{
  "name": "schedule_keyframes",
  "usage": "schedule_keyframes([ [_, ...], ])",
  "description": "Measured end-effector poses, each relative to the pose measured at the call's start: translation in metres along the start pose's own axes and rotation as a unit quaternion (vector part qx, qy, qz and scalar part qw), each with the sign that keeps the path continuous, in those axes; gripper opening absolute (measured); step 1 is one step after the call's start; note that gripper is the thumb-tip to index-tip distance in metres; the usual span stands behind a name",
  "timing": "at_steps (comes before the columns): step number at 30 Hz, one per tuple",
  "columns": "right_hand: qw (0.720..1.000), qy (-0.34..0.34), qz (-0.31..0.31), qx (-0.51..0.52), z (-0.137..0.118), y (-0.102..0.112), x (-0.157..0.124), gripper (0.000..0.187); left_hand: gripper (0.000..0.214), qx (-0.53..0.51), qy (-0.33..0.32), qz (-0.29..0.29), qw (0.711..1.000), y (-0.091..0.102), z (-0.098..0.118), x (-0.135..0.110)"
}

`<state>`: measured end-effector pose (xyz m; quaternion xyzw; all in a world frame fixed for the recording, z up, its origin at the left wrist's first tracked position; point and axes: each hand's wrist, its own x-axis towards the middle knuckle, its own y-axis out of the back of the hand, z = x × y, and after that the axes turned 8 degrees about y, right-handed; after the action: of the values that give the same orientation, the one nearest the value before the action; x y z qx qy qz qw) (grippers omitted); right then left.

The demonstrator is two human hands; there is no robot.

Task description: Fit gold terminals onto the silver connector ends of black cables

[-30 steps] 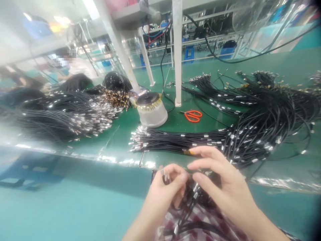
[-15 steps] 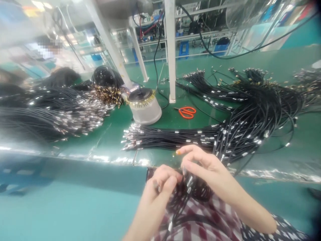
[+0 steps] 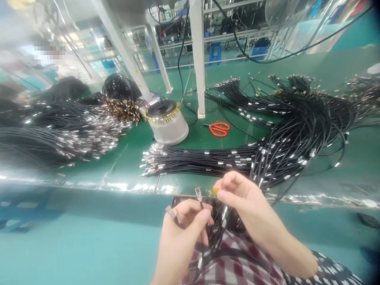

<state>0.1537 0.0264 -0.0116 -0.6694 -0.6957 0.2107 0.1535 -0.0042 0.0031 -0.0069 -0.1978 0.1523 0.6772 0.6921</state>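
Over my lap, my left hand pinches a thin black cable between thumb and fingers, and its flat metal connector sticks up above them. A second cable's end pokes out behind the same hand's knuckles. To the right, my right hand is closed at the fingertips on a small yellow piece of tape, a short way from the connector and apart from it. Below both hands, a bunch of black cables with silver bands lies on the checked apron.
On the green bench lie a cable bundle, a tangled heap of cables and more cables at left. A white round dispenser with yellow strips stands near orange-handled scissors. White posts rise behind; a person is at far left.
The yellow tape, earlier on my right index fingertip, is now between thumb and finger, lower down. My right hand has left the cables. A cable end now stands up from my left fingers.
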Motion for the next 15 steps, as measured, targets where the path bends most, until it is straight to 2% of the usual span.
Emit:
schedule_keyframes([
  [7,0.997,-0.02,0.0,0.077,0.006,-0.019,-0.003,0.035,0.016,-0.03,0.004,-0.014,0.999,-0.005,0.0,0.0],
  [15,0.996,-0.037,0.0,0.085,0.01,-0.021,-0.003,0.037,0.017,-0.035,0.019,-0.012,0.999,-0.006,0.003,-0.003],
])
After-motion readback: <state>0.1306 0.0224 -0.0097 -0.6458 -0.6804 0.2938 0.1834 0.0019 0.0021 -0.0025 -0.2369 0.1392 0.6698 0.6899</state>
